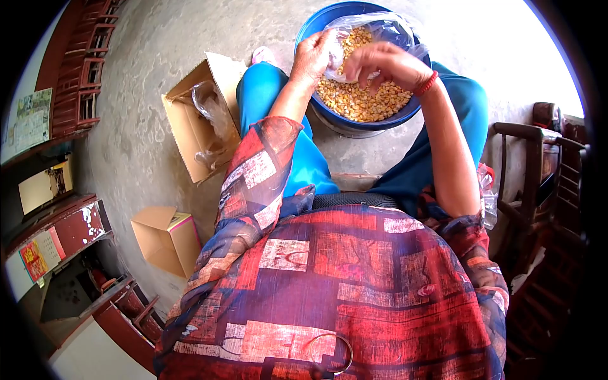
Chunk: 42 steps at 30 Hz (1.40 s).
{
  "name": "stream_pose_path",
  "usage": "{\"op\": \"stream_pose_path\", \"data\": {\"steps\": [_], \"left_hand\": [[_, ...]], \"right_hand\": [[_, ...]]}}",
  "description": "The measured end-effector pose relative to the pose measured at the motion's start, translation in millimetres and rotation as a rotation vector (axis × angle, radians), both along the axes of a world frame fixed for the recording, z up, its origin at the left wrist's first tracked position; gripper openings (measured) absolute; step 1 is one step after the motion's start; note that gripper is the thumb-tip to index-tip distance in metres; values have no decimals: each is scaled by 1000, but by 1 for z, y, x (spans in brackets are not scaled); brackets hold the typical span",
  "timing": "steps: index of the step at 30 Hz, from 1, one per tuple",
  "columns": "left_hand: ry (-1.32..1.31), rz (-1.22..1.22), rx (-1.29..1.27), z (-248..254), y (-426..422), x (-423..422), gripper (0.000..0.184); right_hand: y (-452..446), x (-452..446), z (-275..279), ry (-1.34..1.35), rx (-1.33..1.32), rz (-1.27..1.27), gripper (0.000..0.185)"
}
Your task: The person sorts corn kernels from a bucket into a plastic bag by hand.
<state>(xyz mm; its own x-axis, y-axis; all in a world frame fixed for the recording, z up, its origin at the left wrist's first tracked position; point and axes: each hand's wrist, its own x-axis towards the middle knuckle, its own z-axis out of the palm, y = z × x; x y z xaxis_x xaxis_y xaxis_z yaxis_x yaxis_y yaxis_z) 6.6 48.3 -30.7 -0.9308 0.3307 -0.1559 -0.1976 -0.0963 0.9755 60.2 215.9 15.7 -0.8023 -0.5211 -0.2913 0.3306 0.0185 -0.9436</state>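
A blue bucket (pixel 303 37) stands between my knees, with a layer of yellow corn kernels (pixel 364 101) in it. A clear plastic bag (pixel 396 24) lies over the bucket's upper part, and more kernels show at its mouth. My left hand (pixel 313 57) is closed on the bag's left edge. Over the kernels, just right of the bag's opening, hangs my right hand (pixel 394 66), a red bracelet (pixel 427 83) at its wrist. Its fingers are bent downward and loosely apart, slightly blurred, with nothing visible in them.
An open cardboard box (pixel 180 120) with clear plastic inside stands left of my leg. A smaller cardboard box (pixel 166 239) is nearer me. Dark wooden chairs (pixel 538 171) stand at the right, and a crumpled plastic bag (pixel 489 202) lies by my right hip.
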Motion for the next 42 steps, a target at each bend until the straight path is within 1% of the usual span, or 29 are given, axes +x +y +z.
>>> {"op": "stream_pose_path", "data": {"steps": [2,4,6,7,8,10,12,14,18,20,22,24,25,26,27,28,30,31,33,36,38,40,41,42], "left_hand": [[-5,-13,2,0,-1,0,28],[27,-21,9,-4,-1,-2,28],[28,-19,12,-3,0,-1,28],[31,-14,15,-3,0,0,28],[32,-15,16,-3,0,-1,28],[31,-18,38,-4,0,-1,28],[35,-10,46,-5,1,-2,28],[37,1,50,-6,1,-2,28],[35,-9,26,-4,-1,-2,27],[24,-22,21,-5,0,-2,26],[4,20,9,-7,1,-3,26],[-5,4,15,-9,0,-3,26],[-13,-10,20,-10,0,-4,26],[-13,-10,20,-10,0,-4,26],[-1,2,20,-11,1,-4,26],[12,13,21,-11,1,-4,26],[-1,7,23,-9,1,-3,26],[-14,0,25,-8,1,-3,26],[-17,-1,27,-5,1,-2,26],[-8,-14,32,-5,1,-1,26],[5,-27,35,-5,1,-2,27],[33,-10,19,-6,2,-1,27],[32,-10,19,-7,2,-2,27],[32,-14,23,-8,2,-2,27]], "right_hand": [[-12,8,2,-100,126,201,30],[-24,11,-21,-146,376,340,30],[-32,13,-41,-73,738,430,30],[-27,9,-82,198,902,502,35],[-27,9,-88,199,903,501,35],[-26,9,-99,342,1085,520,39],[-29,11,-98,354,1073,519,39],[-35,14,-96,350,1058,585,37],[-45,14,-92,302,946,617,34],[-47,12,-88,288,919,602,34],[-49,11,-82,273,893,589,34],[-52,11,-66,-10,837,498,35],[-49,10,-78,-10,837,498,35],[-43,8,-100,198,781,478,34],[-43,7,-102,403,719,455,32],[-41,8,-104,404,719,456,32],[-39,11,-76,20,693,361,27],[-38,10,-71,20,694,362,27],[-37,8,-65,-94,645,308,24],[-32,5,-73,-111,605,309,23],[-32,5,-73,-70,629,306,23],[-30,5,-66,-167,561,342,24],[-29,5,-60,-168,560,342,24],[-29,5,-53,-202,415,327,23]]}}
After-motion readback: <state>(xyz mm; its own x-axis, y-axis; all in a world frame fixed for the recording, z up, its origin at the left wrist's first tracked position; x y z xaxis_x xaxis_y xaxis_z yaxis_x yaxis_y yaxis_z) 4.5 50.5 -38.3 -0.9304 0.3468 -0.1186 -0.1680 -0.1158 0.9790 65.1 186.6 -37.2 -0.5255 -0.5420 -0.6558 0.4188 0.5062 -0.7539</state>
